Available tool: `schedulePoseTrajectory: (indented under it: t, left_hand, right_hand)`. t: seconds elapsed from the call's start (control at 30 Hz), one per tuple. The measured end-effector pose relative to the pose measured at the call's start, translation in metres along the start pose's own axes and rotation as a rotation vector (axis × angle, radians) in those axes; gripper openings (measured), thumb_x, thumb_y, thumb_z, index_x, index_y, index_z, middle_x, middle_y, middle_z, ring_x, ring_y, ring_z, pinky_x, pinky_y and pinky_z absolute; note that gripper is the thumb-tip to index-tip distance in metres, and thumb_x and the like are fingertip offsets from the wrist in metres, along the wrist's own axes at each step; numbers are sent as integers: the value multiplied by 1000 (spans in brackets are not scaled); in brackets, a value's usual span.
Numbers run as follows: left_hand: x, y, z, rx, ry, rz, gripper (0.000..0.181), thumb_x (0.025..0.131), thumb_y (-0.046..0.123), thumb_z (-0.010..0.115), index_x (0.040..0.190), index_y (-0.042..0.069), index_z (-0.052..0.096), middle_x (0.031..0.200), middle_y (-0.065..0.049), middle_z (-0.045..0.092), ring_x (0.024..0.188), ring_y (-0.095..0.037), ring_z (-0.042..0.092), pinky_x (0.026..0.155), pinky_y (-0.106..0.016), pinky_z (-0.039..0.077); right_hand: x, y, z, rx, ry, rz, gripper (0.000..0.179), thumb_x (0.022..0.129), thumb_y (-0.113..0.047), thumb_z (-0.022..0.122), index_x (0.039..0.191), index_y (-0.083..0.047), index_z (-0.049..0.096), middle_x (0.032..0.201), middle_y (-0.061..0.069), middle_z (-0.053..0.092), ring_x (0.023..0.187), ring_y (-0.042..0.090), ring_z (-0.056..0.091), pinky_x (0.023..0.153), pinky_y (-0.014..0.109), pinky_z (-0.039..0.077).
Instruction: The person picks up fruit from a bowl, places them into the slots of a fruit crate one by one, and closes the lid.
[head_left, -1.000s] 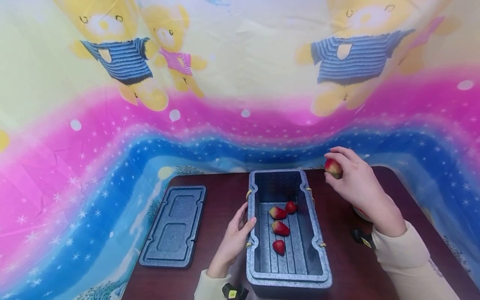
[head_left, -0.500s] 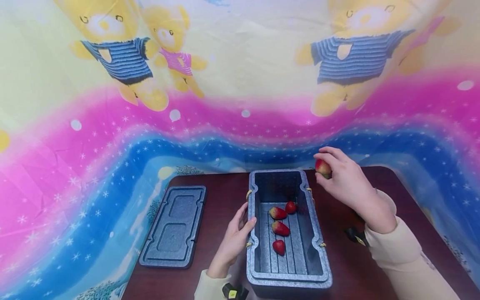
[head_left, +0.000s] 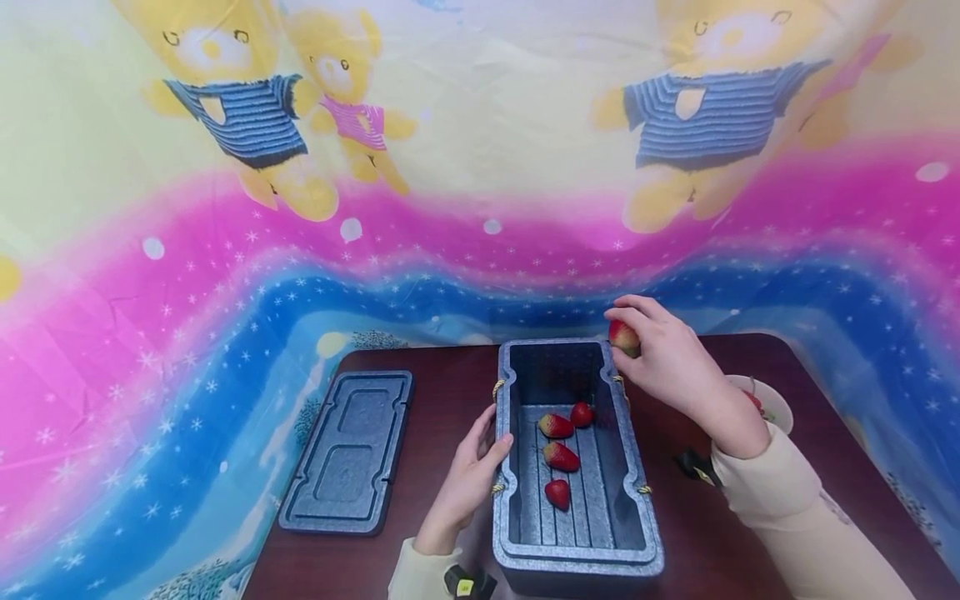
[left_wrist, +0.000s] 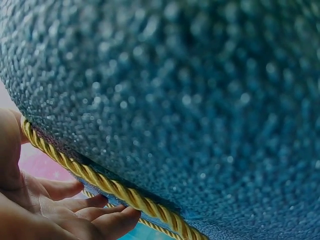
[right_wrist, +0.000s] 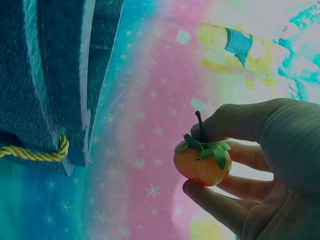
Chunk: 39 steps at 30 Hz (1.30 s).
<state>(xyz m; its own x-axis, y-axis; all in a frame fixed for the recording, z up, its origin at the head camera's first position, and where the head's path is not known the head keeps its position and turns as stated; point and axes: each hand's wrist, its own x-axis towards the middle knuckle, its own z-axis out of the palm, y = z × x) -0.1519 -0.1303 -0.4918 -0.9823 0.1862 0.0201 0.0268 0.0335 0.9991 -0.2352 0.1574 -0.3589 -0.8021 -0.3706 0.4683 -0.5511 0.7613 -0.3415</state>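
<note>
My right hand (head_left: 663, 354) pinches a strawberry (head_left: 623, 337) between thumb and fingers, just above the far right rim of a grey foam box (head_left: 577, 560). Its green leaves and stem show in the right wrist view, where the held strawberry (right_wrist: 202, 165) is apart from the box wall (right_wrist: 55, 75). On the box floor lie several red strawberries (head_left: 561, 457), some with pale tops. My left hand (head_left: 467, 479) rests against the box's left side, thumb at the rim. In the left wrist view its extended fingers (left_wrist: 117, 220) lie beside a gold rope (left_wrist: 105, 185).
A grey lid (head_left: 348, 454) with two recessed panels lies flat on the dark red table (head_left: 442, 392), left of the box. Behind my right forearm a white bowl (head_left: 780, 410) with red pieces is partly hidden. A cartoon bear cloth (head_left: 487, 167) hangs behind the table.
My right hand has moved left with the strawberry, from over the table to the box's far right rim. More of the white bowl now shows. My left hand stays on the box.
</note>
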Motion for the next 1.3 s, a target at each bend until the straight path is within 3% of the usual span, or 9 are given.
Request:
schedulePoseTrajectory:
  t: [0.43,1.3]
  left_hand:
    - [0,0,0,-6,0,-4,66,105,30,55,160,8,25,162,-18,30,146,-38,33,114,-54,35]
    - [0,0,0,-5,3,-11,66,105,32,55,160,10,25,163,-17,30,146,-37,34,113,-54,36]
  right_hand:
    - [6,-10,9,43,-81,15,60,77,-6,85,133,-4,62,140,19,50,112,41,62,79,53,59]
    - [10,-27,23,-53,-174,-75,57,81,-13,85,133,-4,62,141,21,52,104,34,69,84,50,58]
